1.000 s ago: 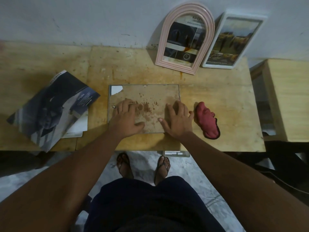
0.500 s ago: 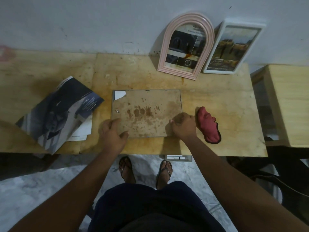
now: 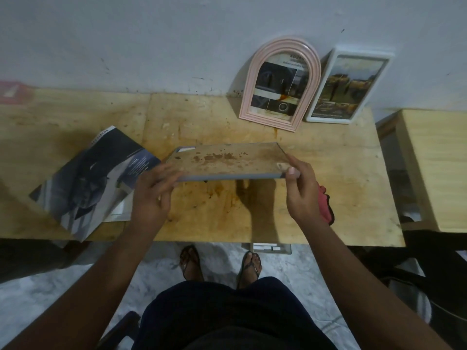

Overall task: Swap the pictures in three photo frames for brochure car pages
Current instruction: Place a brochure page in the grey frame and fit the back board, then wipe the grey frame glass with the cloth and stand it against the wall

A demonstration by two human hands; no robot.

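1. The frame (image 3: 227, 160) is held in the air above the table (image 3: 353, 198), clear of the surface. Its brown, stained backboard faces up and its grey near edge faces the person. It sits at a slight tilt.
2. The left hand (image 3: 151, 198) grips the frame at its near left corner, with the fingers curled round the edge. This hand is blurred, so the exact finger placement cannot be told.
3. The right hand (image 3: 300, 195) pinches the frame at its near right corner. The thumb presses the grey edge and the index finger lies along the top of the right side.
4. A pale patch shows at the far left corner of the frame's backboard.
5. To the left of the frame, a dark brochure (image 3: 93, 178) lies open on the table, near the left hand. A white sheet (image 3: 118, 210) lies under its near edge.
6. To the right of the frame, a red cloth (image 3: 324, 205) lies on the table, partly hidden behind the right hand.
7. Beyond the frame, to its right, a pink arched frame (image 3: 267, 122) leans against the wall (image 3: 151, 46). A white frame (image 3: 328, 119) leans just beside it, further right. Each holds a printed page.
8. Further right of the frame, apart from the table, stands a second wooden surface (image 3: 434, 168).
9. Below the frame, past the table's near edge, two sandalled feet (image 3: 192, 261) stand on a pale floor (image 3: 50, 286).
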